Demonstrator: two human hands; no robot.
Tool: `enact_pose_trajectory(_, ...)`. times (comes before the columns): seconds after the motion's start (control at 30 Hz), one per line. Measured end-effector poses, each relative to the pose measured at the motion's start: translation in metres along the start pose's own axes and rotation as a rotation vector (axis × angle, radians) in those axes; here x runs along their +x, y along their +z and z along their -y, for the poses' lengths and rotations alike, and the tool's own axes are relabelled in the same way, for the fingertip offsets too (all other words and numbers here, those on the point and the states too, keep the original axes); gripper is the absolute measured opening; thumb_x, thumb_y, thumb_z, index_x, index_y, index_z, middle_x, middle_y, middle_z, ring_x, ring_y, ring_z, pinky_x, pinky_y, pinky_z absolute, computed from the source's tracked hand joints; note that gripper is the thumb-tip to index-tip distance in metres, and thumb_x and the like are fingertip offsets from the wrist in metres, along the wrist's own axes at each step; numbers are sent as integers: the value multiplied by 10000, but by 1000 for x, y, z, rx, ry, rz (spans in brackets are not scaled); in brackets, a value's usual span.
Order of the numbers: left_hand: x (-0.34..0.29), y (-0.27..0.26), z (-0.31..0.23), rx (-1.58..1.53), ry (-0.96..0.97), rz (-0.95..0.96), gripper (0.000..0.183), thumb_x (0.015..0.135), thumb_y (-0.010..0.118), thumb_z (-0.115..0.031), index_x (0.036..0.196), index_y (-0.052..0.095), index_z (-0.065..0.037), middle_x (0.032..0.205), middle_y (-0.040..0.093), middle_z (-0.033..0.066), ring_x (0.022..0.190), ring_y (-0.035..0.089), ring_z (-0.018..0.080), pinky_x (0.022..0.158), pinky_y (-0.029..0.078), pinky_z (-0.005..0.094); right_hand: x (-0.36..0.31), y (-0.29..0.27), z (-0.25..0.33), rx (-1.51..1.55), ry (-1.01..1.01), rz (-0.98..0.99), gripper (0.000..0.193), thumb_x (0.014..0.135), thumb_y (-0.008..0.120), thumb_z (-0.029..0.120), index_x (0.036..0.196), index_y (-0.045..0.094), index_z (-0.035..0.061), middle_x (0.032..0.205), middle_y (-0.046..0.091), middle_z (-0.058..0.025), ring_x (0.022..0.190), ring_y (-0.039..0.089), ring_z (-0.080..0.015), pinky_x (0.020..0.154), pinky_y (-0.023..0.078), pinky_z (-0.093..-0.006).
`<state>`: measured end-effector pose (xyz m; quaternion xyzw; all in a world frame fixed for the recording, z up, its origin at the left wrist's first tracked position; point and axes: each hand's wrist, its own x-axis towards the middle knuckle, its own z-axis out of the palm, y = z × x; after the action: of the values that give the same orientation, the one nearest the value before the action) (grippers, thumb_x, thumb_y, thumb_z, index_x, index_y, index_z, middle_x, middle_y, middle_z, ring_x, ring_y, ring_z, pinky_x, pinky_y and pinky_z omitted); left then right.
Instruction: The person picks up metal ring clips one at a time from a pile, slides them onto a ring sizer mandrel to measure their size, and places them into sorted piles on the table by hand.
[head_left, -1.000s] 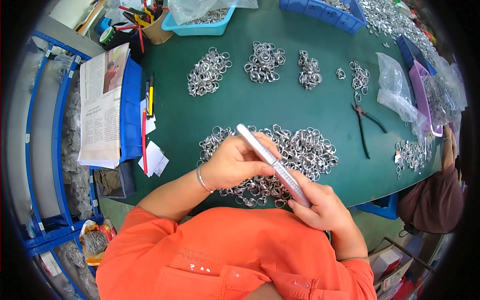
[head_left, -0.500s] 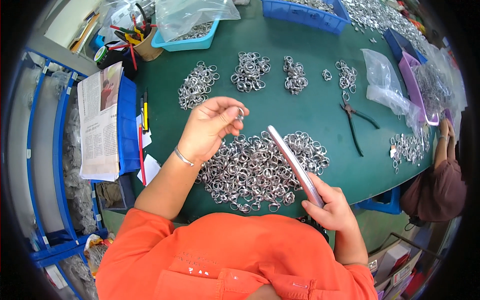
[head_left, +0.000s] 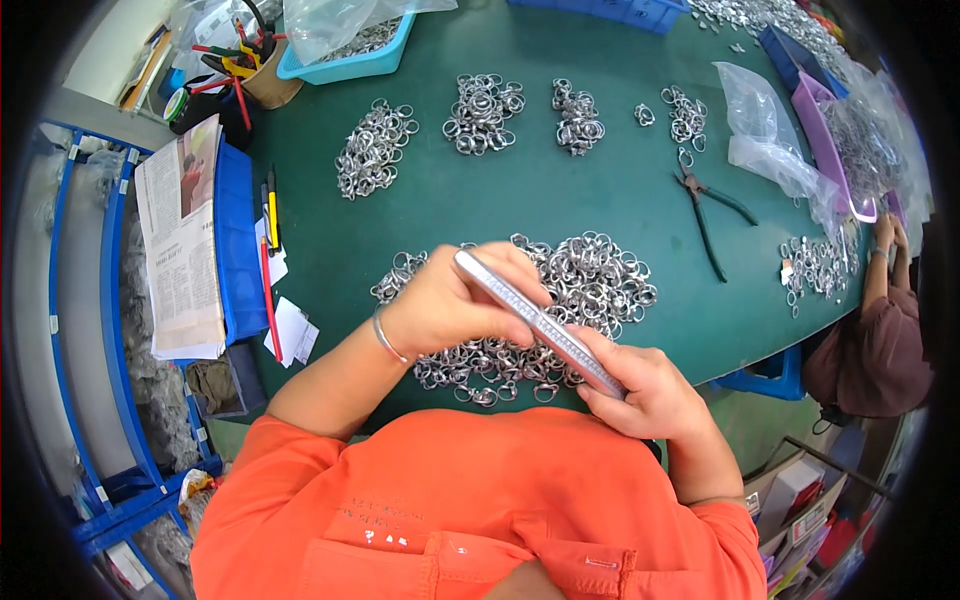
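My right hand (head_left: 650, 388) is wrapped round the thick end of a tapered, silvery ring mandrel (head_left: 538, 322) with fine marks along it. The mandrel slants up and to the left in front of my chest. Close behind it my left hand (head_left: 445, 300) has its fingers curled in, partly covered by the mandrel. What those fingers hold is hidden. Under both hands lies a large heap of silvery metal rings (head_left: 600, 285), part of it blocked from sight.
Smaller ring piles (head_left: 375, 150) line the green table's (head_left: 400, 220) far side. Green-handled pliers (head_left: 703, 215) and a plastic bag (head_left: 755, 125) lie right. Newspaper (head_left: 185, 250) covers a blue bin (head_left: 240, 240) at left. A co-worker's arms (head_left: 880, 270) show far right.
My left hand has moved down and right to the mandrel; the ring that it pinched before no longer shows. The mandrel has tilted flatter, its thin end swinging left. The view has shifted slightly.
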<state>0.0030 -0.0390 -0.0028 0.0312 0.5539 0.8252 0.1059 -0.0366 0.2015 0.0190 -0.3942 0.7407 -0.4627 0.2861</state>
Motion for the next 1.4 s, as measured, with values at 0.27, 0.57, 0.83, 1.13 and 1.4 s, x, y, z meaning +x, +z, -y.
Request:
enact_pose_trajectory(0.27,-2,4,8,171,48,36,300,601,772,21,878,660,0,905,573,90,816,553,155,699,458,256,1,-2,-7,-158,-74,-12,555,706,592,29,1243,458,58,741,623,-125,617,613,-296,540,490,-347)
enact_pose_trajectory(0.57,42,27,2,-83,-39,90,242,718,685,33,949,613,29,965,556,82,874,563,149,767,470,259,-17,-28,-7,78,14,-83,609,733,615,20,1303,402,44,988,613,-175,825,635,-275,729,484,-312)
enact_pose_trajectory(0.83,87,45,14,-178,-185,-16,181,807,618,-15,984,596,18,842,613,66,713,582,128,653,494,237,-45,-38,-32,1147,349,-15,570,764,551,-25,1300,357,-26,634,545,-85,437,527,-121,424,443,-249)
enact_pose_trajectory(1.13,168,-33,21,1211,468,-376,199,698,654,9,894,621,-4,824,563,98,684,580,195,656,478,298,-59,-24,-39,750,453,-316,562,773,542,-17,1296,338,-47,552,480,-21,360,434,-72,359,387,-198)
enact_pose_trajectory(1.4,131,-30,-16,1270,329,-86,117,726,639,-51,837,628,-17,828,607,127,759,603,266,686,481,331,-64,-21,-38,698,455,-386,584,760,540,-21,1304,328,-43,554,479,-16,347,426,-70,338,358,-194)
